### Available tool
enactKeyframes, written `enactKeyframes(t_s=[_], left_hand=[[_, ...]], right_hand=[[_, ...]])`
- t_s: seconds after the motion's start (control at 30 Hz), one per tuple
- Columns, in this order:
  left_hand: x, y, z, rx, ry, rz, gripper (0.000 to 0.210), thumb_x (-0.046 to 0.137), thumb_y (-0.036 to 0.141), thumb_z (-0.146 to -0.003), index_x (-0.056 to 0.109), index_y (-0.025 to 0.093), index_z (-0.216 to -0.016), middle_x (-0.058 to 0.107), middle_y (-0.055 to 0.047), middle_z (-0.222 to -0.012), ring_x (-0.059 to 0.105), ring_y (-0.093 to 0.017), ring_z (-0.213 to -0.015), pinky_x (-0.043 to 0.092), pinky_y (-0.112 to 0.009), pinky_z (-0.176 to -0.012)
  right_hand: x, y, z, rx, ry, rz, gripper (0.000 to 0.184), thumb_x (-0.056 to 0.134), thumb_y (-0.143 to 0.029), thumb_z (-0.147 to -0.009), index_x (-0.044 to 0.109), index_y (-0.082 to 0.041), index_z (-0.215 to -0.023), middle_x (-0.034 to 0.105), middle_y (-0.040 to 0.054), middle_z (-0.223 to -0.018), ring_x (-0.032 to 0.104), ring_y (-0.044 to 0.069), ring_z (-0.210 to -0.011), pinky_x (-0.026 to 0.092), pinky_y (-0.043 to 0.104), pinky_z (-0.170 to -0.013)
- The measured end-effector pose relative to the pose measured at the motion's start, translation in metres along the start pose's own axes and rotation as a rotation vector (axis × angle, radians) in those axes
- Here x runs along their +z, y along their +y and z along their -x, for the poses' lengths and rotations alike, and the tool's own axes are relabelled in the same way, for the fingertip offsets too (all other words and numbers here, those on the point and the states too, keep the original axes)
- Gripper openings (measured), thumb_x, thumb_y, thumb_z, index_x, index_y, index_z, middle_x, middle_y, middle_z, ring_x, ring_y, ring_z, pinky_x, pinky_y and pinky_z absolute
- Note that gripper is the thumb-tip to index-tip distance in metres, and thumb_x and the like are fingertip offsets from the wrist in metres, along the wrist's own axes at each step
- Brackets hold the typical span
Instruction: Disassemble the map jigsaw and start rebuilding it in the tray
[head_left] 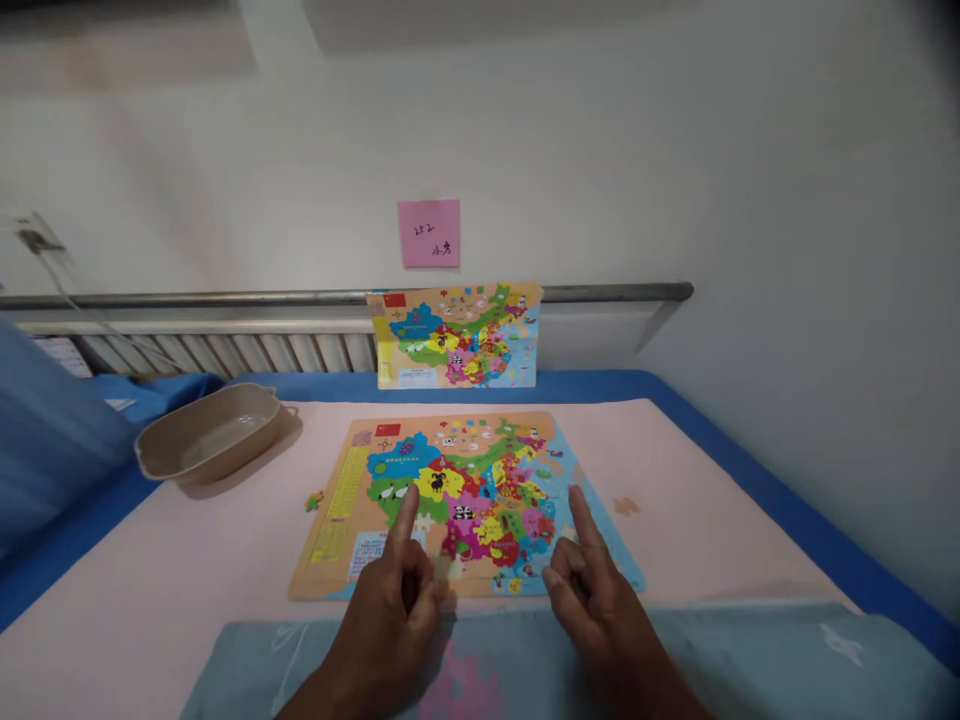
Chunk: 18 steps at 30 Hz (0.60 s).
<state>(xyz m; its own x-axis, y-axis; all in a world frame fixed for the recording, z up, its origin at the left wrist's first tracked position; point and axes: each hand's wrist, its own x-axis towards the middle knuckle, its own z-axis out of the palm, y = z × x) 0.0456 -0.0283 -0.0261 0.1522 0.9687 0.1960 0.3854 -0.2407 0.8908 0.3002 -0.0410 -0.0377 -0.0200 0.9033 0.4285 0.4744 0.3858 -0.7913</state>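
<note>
A colourful jigsaw puzzle board with a map (341,540) lies flat, with animal pictures and a red flag. Pale, piece-shaped patches show near its lower middle and lower right. My left hand (394,610) is over the board's lower left part, index finger stretched out and the other fingers curled, holding nothing. Over the lower right part, my right hand (600,600) points the same way, also holding nothing. A small multicoloured puzzle piece (313,501) rests by the board's left edge. Another puzzle piece (626,506), plain tan, lies off its right edge.
A matching map sheet (457,335) stands upright against the rail (615,292). To the left is a beige oval basin (210,430). A teal cloth (750,655) covers the near edge of the pink surface (720,480). A pink note (430,234) is on the wall.
</note>
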Motion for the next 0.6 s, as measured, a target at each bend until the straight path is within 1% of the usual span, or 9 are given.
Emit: enactKeyframes(t_s=[0.13, 0.27, 0.4, 0.47, 0.5, 0.57, 0.6], left_hand=[[0.0, -0.004, 0.0, 0.008, -0.002, 0.012, 0.099, 0.053, 0.022, -0.097, -0.006, 0.027, -0.176, 0.057, 0.006, -0.073, 0.051, -0.014, -0.059, 0.043, -0.026, -0.058], [-0.002, -0.005, 0.0, 0.006, 0.018, -0.009, 0.1, 0.053, 0.023, -0.097, -0.007, 0.026, -0.176, 0.057, 0.007, -0.073, 0.052, -0.014, -0.06, 0.043, -0.027, -0.06], [-0.004, 0.004, -0.001, -0.018, 0.034, 0.002, 0.104, 0.056, 0.021, -0.093, -0.006, 0.024, -0.176, 0.06, 0.007, -0.073, 0.054, -0.014, -0.061, 0.043, -0.027, -0.062], [-0.003, 0.01, -0.001, -0.032, 0.054, 0.003, 0.101, 0.056, 0.023, -0.092, 0.0, 0.022, -0.177, 0.06, 0.007, -0.072, 0.055, -0.014, -0.061, 0.043, -0.027, -0.063], [-0.003, 0.013, -0.001, -0.036, 0.057, 0.002, 0.099, 0.057, 0.023, -0.092, 0.005, 0.021, -0.176, 0.061, 0.007, -0.072, 0.055, -0.014, -0.061, 0.043, -0.027, -0.063], [-0.006, 0.016, -0.002, -0.027, 0.068, 0.0, 0.091, 0.059, 0.025, -0.091, 0.021, 0.02, -0.173, 0.061, 0.007, -0.07, 0.054, -0.014, -0.06, 0.043, -0.027, -0.063], [-0.009, 0.016, -0.003, -0.012, 0.097, -0.006, 0.083, 0.06, 0.027, -0.09, 0.033, 0.019, -0.168, 0.061, 0.007, -0.07, 0.054, -0.014, -0.06, 0.043, -0.027, -0.063]], right_hand=[[-0.001, -0.003, -0.001, 0.062, -0.051, 0.017, 0.079, 0.041, -0.036, -0.112, -0.008, -0.034, -0.175, 0.043, -0.0072, -0.071, 0.047, 0.017, -0.059, 0.045, 0.03, -0.061], [0.0, -0.003, -0.002, 0.076, -0.023, -0.036, 0.082, 0.039, -0.042, -0.111, -0.012, -0.026, -0.174, 0.042, -0.0064, -0.071, 0.045, 0.018, -0.059, 0.042, 0.031, -0.059], [-0.002, -0.013, -0.004, 0.168, -0.074, -0.087, 0.09, 0.042, -0.044, -0.109, -0.015, -0.017, -0.173, 0.045, -0.006, -0.072, 0.046, 0.02, -0.064, 0.046, 0.034, -0.067], [-0.002, -0.021, -0.005, 0.189, -0.073, -0.114, 0.091, 0.044, -0.042, -0.108, -0.012, -0.015, -0.174, 0.046, -0.006, -0.073, 0.047, 0.02, -0.066, 0.048, 0.036, -0.073], [-0.003, -0.025, -0.005, 0.185, -0.067, -0.123, 0.09, 0.045, -0.042, -0.107, -0.008, -0.014, -0.174, 0.046, -0.0062, -0.073, 0.047, 0.02, -0.066, 0.048, 0.037, -0.075], [-0.004, -0.03, -0.007, 0.172, -0.049, -0.137, 0.084, 0.047, -0.041, -0.105, 0.008, -0.013, -0.174, 0.047, -0.0064, -0.073, 0.047, 0.019, -0.066, 0.047, 0.036, -0.074], [-0.006, -0.032, -0.009, 0.171, -0.016, -0.145, 0.078, 0.048, -0.042, -0.104, 0.019, -0.014, -0.171, 0.048, -0.0065, -0.073, 0.047, 0.019, -0.065, 0.046, 0.035, -0.072]])
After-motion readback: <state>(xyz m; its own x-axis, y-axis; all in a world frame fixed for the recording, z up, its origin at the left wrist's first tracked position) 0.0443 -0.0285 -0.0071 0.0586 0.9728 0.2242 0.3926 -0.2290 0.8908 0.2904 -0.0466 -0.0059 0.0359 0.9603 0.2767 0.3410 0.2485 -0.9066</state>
